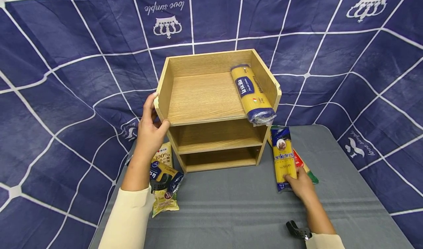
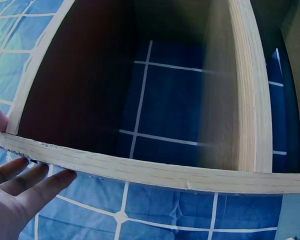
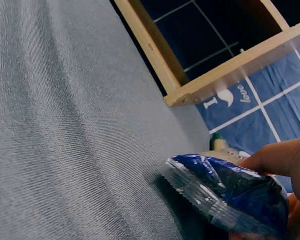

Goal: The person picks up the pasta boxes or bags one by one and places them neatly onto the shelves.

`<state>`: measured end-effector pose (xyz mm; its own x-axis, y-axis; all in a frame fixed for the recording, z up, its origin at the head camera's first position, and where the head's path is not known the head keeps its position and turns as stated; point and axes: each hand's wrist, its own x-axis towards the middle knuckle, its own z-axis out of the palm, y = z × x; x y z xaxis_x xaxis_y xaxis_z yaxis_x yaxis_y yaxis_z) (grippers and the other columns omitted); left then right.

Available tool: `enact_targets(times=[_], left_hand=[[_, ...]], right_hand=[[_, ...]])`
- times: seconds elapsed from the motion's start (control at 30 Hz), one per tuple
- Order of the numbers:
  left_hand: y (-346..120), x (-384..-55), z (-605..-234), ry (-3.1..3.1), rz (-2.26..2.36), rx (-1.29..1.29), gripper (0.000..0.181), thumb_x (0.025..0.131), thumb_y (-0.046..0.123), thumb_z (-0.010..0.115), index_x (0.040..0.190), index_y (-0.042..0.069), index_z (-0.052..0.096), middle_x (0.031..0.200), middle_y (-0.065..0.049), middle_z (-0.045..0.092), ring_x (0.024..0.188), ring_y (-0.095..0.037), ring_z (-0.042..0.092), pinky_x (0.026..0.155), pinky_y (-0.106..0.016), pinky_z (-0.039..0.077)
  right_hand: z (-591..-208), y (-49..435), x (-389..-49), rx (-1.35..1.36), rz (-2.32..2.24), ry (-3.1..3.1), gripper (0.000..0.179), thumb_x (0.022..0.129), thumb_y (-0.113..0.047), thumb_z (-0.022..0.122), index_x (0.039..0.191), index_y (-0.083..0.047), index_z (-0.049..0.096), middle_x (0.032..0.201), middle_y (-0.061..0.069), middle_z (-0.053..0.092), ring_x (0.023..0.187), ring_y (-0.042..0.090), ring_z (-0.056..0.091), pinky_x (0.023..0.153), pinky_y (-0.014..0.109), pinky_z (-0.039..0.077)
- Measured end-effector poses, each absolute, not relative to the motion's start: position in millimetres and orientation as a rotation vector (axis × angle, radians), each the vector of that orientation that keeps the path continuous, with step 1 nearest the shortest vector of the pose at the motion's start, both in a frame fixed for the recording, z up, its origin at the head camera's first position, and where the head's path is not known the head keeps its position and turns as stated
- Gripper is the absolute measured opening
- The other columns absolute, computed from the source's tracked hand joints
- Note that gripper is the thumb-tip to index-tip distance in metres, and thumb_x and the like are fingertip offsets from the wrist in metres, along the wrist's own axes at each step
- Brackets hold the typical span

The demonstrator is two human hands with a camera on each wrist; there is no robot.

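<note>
My left hand (image 1: 149, 133) grips the left side panel of a wooden shelf unit (image 1: 205, 96), thumb at the front edge and fingers along the outer face. In the left wrist view its fingers (image 2: 37, 180) lie against the outside of that panel. With my right hand (image 1: 302, 184) I hold a yellow and blue Ankara spaghetti pack (image 1: 285, 155) near its lower end, right of the shelf. The pack's crimped clear end (image 3: 210, 200) faces the right wrist camera. A La Sicilia spaghetti pack (image 1: 251, 93) lies on the top shelf along the right wall, overhanging the front edge.
Beside the Ankara pack lies a red and green pasta pack (image 1: 304, 164), partly covered. Left of the shelf are a cream noodle pack (image 1: 164, 154), another La Sicilia pack (image 1: 163, 173) and a yellow bag (image 1: 163, 203). Grey cloth (image 1: 228, 208) covers the table; blue checked curtains (image 1: 211, 17) surround it.
</note>
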<state>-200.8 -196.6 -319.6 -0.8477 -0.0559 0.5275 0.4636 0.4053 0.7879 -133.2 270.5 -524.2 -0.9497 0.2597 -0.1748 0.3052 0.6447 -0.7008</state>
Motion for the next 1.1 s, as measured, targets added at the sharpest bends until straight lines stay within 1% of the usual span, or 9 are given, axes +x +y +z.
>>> enact_targets(times=[0.17, 0.33, 0.4, 0.53, 0.57, 0.77, 0.87, 1.0, 1.1], left_hand=[[-195, -200, -318, -2.181, -1.459, -0.346, 0.081, 0.087, -0.007, 0.055, 0.153, 0.036, 0.034, 0.146, -0.002, 0.053, 0.133, -0.024, 0.054, 0.096, -0.054, 0.052], [-194, -200, -318, -2.184, -1.464, -0.346, 0.082, 0.087, -0.007, 0.054, 0.154, 0.036, 0.033, 0.147, -0.002, 0.052, 0.133, -0.023, 0.054, 0.095, -0.053, 0.052], [-193, -200, -318, -2.187, -1.469, -0.342, 0.083, 0.086, -0.007, 0.054, 0.154, 0.037, 0.033, 0.147, -0.003, 0.051, 0.132, -0.022, 0.054, 0.095, -0.048, 0.053], [-194, -201, -316, -2.199, -1.471, -0.324, 0.086, 0.084, -0.007, 0.053, 0.154, 0.038, 0.033, 0.143, -0.005, 0.053, 0.126, -0.021, 0.056, 0.088, -0.028, 0.053], [-194, -202, -316, -2.201, -1.473, -0.323, 0.087, 0.084, -0.008, 0.053, 0.155, 0.038, 0.032, 0.143, -0.005, 0.053, 0.126, -0.021, 0.056, 0.087, -0.026, 0.053], [-196, -205, -315, -2.186, -1.541, -0.349, 0.09, 0.082, -0.009, 0.054, 0.156, 0.038, 0.031, 0.153, 0.004, 0.043, 0.134, -0.02, 0.05, 0.091, -0.03, 0.053], [-197, -206, -315, -2.185, -1.566, -0.359, 0.091, 0.082, -0.009, 0.054, 0.157, 0.038, 0.031, 0.156, 0.007, 0.039, 0.134, -0.021, 0.049, 0.088, -0.022, 0.052], [-198, -207, -315, -2.199, -1.574, -0.358, 0.091, 0.082, -0.009, 0.053, 0.156, 0.04, 0.032, 0.155, 0.004, 0.039, 0.132, -0.022, 0.05, 0.086, -0.021, 0.052], [-199, -208, -315, -2.2, -1.572, -0.354, 0.089, 0.081, -0.009, 0.053, 0.154, 0.04, 0.036, 0.15, 0.0, 0.044, 0.127, -0.023, 0.052, 0.084, -0.021, 0.052]], right_hand=[[-521, 270, -128, 0.49, -1.216, 2.802, 0.038, 0.093, -0.025, 0.064, 0.111, 0.005, 0.05, 0.107, 0.027, 0.058, 0.091, 0.034, 0.057, 0.071, 0.034, 0.039], [-516, 273, -125, 0.457, -1.183, 2.778, 0.039, 0.097, -0.028, 0.06, 0.116, 0.002, 0.047, 0.11, 0.027, 0.061, 0.09, 0.032, 0.059, 0.069, 0.033, 0.04], [-514, 275, -124, 0.446, -1.173, 2.765, 0.039, 0.098, -0.031, 0.058, 0.118, 0.0, 0.045, 0.11, 0.028, 0.062, 0.088, 0.032, 0.06, 0.068, 0.032, 0.041], [-513, 278, -125, 0.43, -1.196, 2.747, 0.043, 0.099, -0.033, 0.057, 0.123, 0.0, 0.042, 0.112, 0.031, 0.063, 0.086, 0.032, 0.062, 0.066, 0.033, 0.042], [-513, 278, -125, 0.433, -1.212, 2.736, 0.046, 0.099, -0.034, 0.057, 0.124, 0.001, 0.042, 0.114, 0.032, 0.062, 0.087, 0.031, 0.062, 0.066, 0.032, 0.042], [-517, 279, -128, 0.4, -1.397, 2.651, 0.06, 0.099, -0.026, 0.061, 0.138, 0.01, 0.034, 0.126, 0.036, 0.061, 0.085, 0.015, 0.067, 0.067, 0.028, 0.051], [-520, 279, -130, 0.37, -1.486, 2.587, 0.062, 0.1, -0.023, 0.06, 0.143, 0.011, 0.03, 0.126, 0.037, 0.06, 0.083, 0.011, 0.067, 0.067, 0.027, 0.054], [-526, 278, -129, 0.363, -1.626, 2.482, 0.067, 0.102, -0.018, 0.057, 0.15, 0.011, 0.021, 0.129, 0.036, 0.058, 0.084, 0.007, 0.066, 0.068, 0.027, 0.056], [-529, 276, -128, 0.368, -1.722, 2.422, 0.069, 0.101, -0.017, 0.059, 0.152, 0.009, 0.02, 0.128, 0.033, 0.059, 0.083, 0.004, 0.066, 0.07, 0.027, 0.057]])
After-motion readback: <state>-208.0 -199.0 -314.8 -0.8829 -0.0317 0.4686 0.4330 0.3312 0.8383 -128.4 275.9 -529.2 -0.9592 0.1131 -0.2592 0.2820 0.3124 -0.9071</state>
